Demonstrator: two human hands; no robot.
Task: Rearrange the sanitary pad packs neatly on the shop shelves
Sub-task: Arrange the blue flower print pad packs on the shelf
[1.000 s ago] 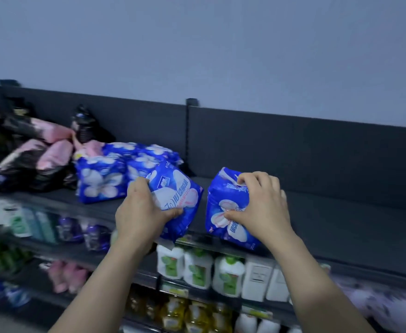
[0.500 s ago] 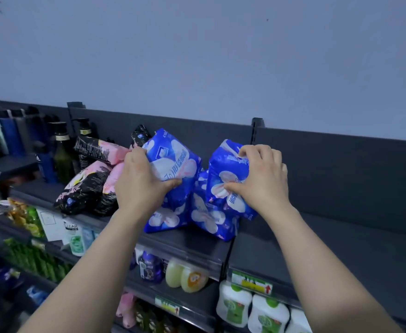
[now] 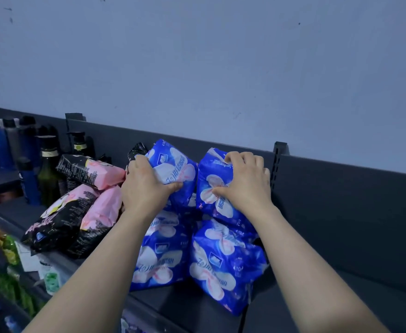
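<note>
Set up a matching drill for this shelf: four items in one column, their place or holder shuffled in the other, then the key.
Things
1. upper-left blue flower-print plastic pad pack
2. upper-right blue flower-print plastic pad pack
3. topmost pink-and-black plastic pad pack
4. tall dark green bottle

Places or states
A. stands upright, left of the pad packs
B. gripped by the left hand
C. lies on the lower pink-and-black packs
D. gripped by the right hand

Pairs: 1-B, 2-D, 3-C, 4-A
</note>
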